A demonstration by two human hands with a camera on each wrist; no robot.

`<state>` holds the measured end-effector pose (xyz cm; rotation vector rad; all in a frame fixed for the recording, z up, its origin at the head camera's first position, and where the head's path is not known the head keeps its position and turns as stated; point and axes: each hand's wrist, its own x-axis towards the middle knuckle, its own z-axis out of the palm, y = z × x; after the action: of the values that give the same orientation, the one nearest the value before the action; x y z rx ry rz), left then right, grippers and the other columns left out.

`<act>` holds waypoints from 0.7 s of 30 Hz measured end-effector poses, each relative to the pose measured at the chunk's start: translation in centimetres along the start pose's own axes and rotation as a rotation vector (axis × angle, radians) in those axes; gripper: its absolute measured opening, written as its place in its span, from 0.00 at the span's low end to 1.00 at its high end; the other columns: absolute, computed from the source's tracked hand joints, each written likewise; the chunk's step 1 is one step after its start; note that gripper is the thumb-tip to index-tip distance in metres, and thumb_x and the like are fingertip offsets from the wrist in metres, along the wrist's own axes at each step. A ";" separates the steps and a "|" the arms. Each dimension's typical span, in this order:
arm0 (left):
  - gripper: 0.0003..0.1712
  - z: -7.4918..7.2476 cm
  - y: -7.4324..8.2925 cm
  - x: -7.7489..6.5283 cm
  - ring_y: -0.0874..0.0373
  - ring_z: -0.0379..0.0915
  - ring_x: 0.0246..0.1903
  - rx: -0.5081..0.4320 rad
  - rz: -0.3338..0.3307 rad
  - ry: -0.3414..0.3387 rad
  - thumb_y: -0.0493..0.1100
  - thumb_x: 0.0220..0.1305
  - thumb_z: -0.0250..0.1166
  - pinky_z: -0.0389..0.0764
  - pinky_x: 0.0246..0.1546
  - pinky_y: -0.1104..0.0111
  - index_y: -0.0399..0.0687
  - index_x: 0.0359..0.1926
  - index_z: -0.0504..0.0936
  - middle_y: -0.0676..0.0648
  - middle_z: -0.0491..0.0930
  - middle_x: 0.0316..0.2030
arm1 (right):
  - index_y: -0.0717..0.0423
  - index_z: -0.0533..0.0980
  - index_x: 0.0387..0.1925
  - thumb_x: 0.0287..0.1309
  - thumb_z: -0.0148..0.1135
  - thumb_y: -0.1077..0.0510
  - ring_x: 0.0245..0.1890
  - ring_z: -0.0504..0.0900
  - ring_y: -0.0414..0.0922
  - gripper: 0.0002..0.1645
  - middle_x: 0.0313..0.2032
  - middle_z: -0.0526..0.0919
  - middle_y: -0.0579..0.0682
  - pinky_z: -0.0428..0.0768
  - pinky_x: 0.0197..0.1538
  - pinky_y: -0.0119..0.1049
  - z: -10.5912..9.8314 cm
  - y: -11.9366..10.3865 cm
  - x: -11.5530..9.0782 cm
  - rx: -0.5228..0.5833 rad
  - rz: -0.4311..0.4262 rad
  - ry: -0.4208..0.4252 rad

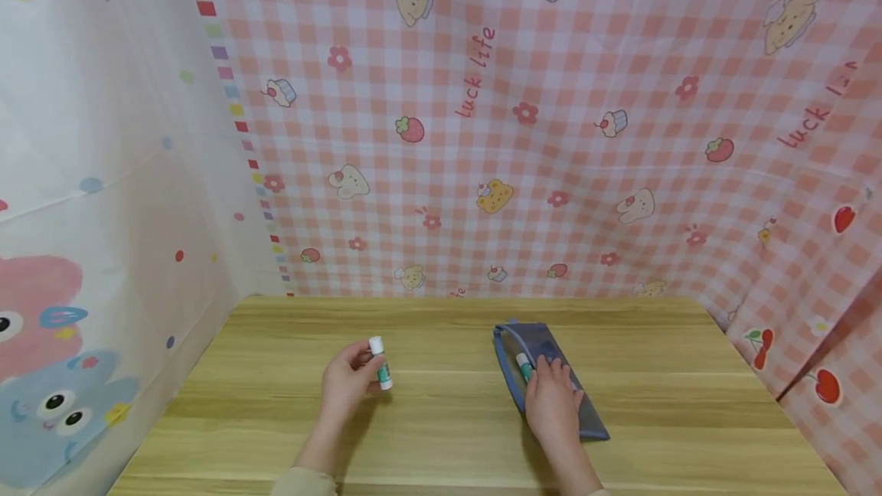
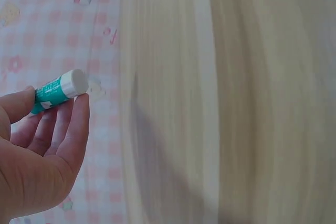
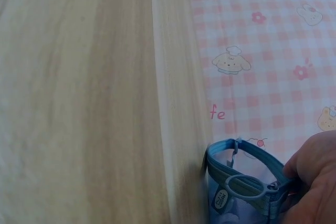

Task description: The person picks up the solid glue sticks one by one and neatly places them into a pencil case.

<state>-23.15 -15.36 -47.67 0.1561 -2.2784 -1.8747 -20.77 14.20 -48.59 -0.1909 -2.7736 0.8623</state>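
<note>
My left hand [image 1: 347, 381] pinches a glue stick [image 1: 380, 364] upright between thumb and fingers, held above the table. It has a white cap and a green label; in the left wrist view the glue stick [image 2: 55, 92] leans across the fingertips. On the right, my right hand [image 1: 553, 404] lies over a blue-grey zip pencil pouch [image 1: 594, 425] and grips it near its opening. The open blue rim [image 3: 223, 166] with a ring-shaped tab shows in the right wrist view, fingers at its edge. A second white-and-green glue stick [image 1: 524, 363] shows at the pouch's opening, partly hidden by that hand.
Both hands work over a wood-grain table [image 1: 441, 450]. Behind it hangs a pink checked cloth [image 1: 448, 159] with cartoon prints, and a white printed cloth [image 1: 138, 197] hangs at the left.
</note>
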 end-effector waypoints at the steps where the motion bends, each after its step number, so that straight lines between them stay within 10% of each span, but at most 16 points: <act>1: 0.18 0.4 0.0 0.0 0.50 0.81 0.35 -0.008 -0.001 -0.006 0.30 0.64 0.65 0.87 0.32 0.58 0.25 0.53 0.77 0.35 0.81 0.41 | 0.74 0.69 0.61 0.71 0.47 0.63 0.66 0.58 0.74 0.23 0.63 0.63 0.79 0.54 0.58 0.80 0.0 0.0 0.0 0.001 -0.001 0.000; 21: 0.18 7.7 0.6 -0.5 0.54 0.80 0.32 -0.109 -0.001 -0.093 0.31 0.62 0.67 0.87 0.29 0.58 0.26 0.52 0.78 0.38 0.80 0.39 | 0.75 0.70 0.60 0.71 0.48 0.63 0.65 0.59 0.75 0.23 0.62 0.65 0.80 0.55 0.58 0.81 -0.2 -0.1 -0.2 0.016 -0.015 0.021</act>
<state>-24.23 -7.72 -48.58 0.0559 -2.2268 -2.0417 -20.50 14.15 -48.43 -0.1756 -2.7445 0.8732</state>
